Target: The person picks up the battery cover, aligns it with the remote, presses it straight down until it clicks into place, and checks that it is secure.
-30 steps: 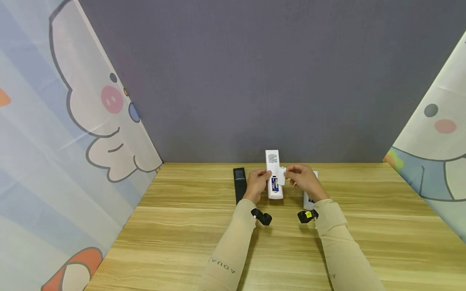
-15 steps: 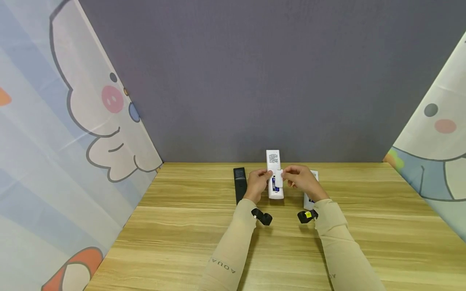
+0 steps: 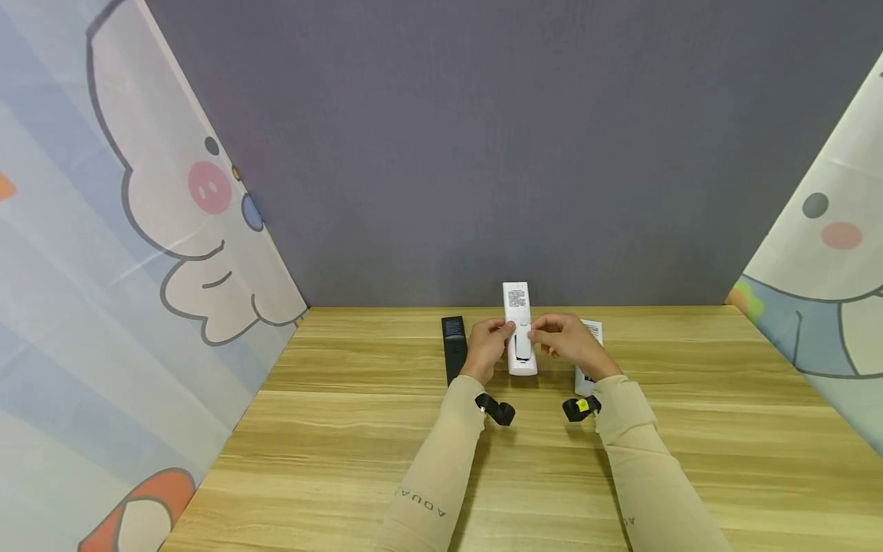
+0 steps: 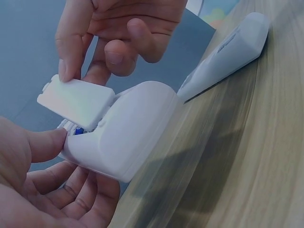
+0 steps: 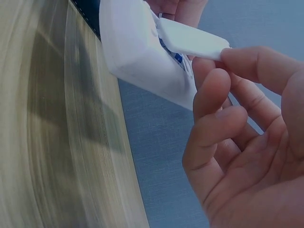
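My left hand (image 3: 486,349) grips a white remote control (image 3: 516,307) by its side, back face up, thumb along one edge and fingers curled beneath. Between thumb and finger, my right hand (image 3: 569,341) pinches a white battery cover (image 4: 78,100). The cover lies tilted over the battery compartment, its lower end at the compartment's rim and its other end raised, as the left wrist view shows. Blue batteries (image 5: 178,57) peek out under it. In the head view the cover hides most of the compartment.
A black remote (image 3: 454,345) lies on the wooden table (image 3: 345,460) beside my left hand. Partly behind my right hand is another white remote (image 3: 585,381). A grey wall (image 3: 483,153) rises at the table's back edge.
My right hand has moved the battery cover left, from beside the remote to over its battery compartment. The batteries are now mostly covered. My left hand keeps its grip.
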Demonstrator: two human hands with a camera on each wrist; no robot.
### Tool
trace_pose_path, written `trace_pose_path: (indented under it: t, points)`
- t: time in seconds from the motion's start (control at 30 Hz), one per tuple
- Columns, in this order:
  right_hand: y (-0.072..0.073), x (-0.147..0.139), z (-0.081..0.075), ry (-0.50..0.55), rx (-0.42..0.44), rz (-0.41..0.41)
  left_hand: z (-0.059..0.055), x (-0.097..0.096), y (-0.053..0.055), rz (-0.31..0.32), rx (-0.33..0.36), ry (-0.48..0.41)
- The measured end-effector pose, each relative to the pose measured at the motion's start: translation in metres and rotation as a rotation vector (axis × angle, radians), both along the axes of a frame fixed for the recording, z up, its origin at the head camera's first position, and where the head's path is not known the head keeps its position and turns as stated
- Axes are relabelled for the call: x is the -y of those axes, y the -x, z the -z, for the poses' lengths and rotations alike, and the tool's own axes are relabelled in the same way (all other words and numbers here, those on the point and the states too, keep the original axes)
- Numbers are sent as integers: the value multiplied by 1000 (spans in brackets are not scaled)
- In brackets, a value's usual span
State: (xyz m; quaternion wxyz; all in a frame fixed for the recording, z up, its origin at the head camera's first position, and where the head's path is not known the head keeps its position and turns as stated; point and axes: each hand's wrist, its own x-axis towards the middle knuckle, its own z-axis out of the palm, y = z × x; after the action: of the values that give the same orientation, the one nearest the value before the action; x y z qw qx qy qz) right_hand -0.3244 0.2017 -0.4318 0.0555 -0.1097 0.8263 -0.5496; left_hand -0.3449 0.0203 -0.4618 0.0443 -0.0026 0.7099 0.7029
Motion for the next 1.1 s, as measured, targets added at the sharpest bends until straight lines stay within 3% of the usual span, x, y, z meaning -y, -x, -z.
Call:
trace_pose_path:
  t: [1.1]
  points:
    - [5, 0, 5, -4, -7, -59, -1, 0, 5, -18, 7, -12]
